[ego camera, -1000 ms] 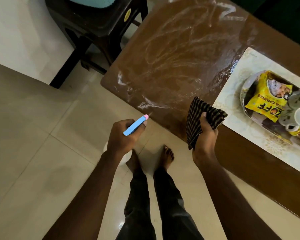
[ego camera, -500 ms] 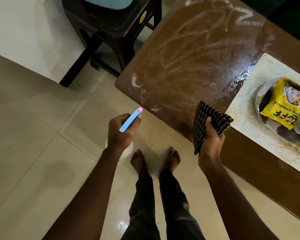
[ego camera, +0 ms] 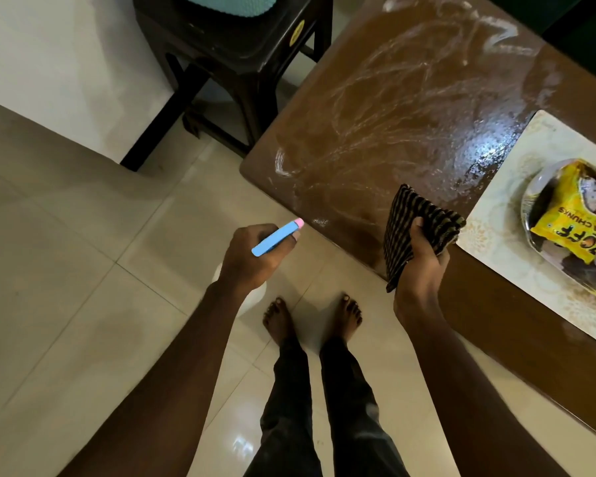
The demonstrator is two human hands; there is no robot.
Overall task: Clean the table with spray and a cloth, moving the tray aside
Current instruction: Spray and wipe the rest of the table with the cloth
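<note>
A dark stool (ego camera: 241, 53) with teal cushion (ego camera: 227, 1) stands on pale floor tiles (ego camera: 66, 270).

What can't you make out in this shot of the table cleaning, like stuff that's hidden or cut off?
All in the head view:
- Spray bottle: only the blue and pink top shows; the left hand covers the body.
- Tray: its right part runs off the frame edge.
- Yellow packet: cut by the right edge, so its print reads only partly.
- Cloth: the right hand hides its lower fold.
- Table: the far end is cropped at the top.
</note>
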